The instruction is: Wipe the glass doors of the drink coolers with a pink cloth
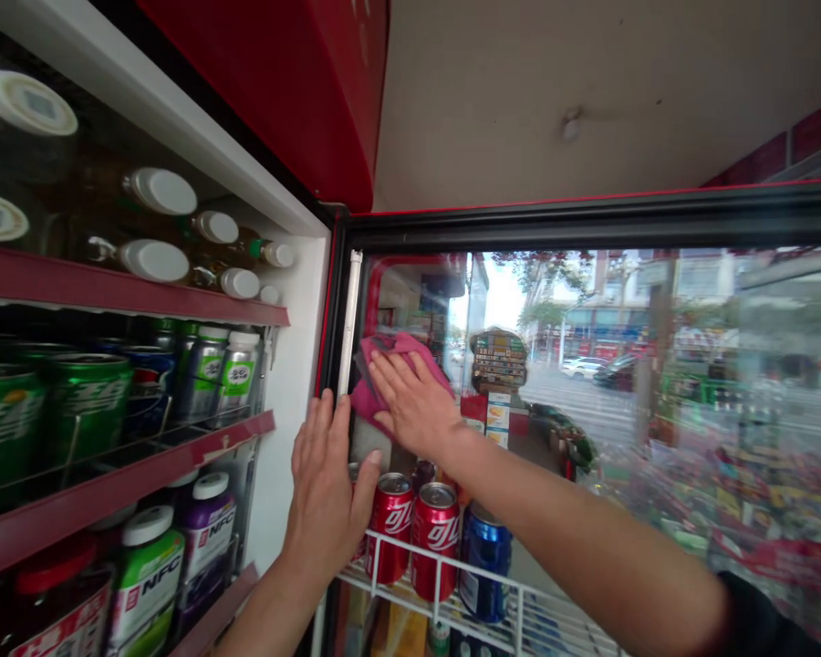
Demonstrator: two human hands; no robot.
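A pink cloth (402,365) lies against the inside of the glass door (554,310), near its hinge-side upper corner. My right hand (417,401) presses it there with fingers laid over it, the arm reaching in from the right. Lower and to the left, my left hand (328,484) is up at the door's hinge side, beside the white vertical strip (349,319). Its fingers point upward with the thumb spread away, and nothing is in it. Below my hands, red cans (435,538) and a blue can (484,561) stand in the door's white wire rack (410,546).
On the left, the fridge shelves hold white-capped bottles (154,260), green cans (96,397) and juice bottles (147,575) behind red shelf edges (129,470). A red header panel (280,82) juts out above. Through the glass appear a street and parked cars (585,367).
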